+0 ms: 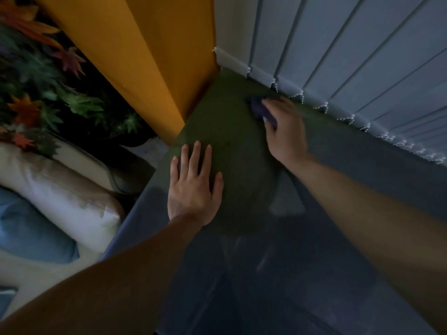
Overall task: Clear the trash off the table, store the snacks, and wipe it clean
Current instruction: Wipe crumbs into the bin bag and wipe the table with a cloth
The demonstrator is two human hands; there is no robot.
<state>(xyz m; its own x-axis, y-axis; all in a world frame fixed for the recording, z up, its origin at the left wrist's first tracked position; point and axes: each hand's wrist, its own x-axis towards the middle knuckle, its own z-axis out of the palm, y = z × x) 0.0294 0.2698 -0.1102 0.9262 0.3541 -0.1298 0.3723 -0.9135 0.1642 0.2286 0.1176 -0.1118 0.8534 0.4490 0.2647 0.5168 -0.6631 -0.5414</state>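
Cloth (pixel 260 109) gripped in our right hand (pixel 286 134) beside the blinds (pixel 362 68), to wipe the table (pixel 227 122); our left hand (pixel 193 189), farther from the blinds, lies flat, probably bracing us.

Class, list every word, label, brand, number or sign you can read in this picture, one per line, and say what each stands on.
None: no readable text shows anywhere in the head view.
The table, the cloth in the right hand, the left hand and the blinds bear no lettering.

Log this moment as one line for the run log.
step: wiping | right hand: holds cloth on table | left hand: flat on table
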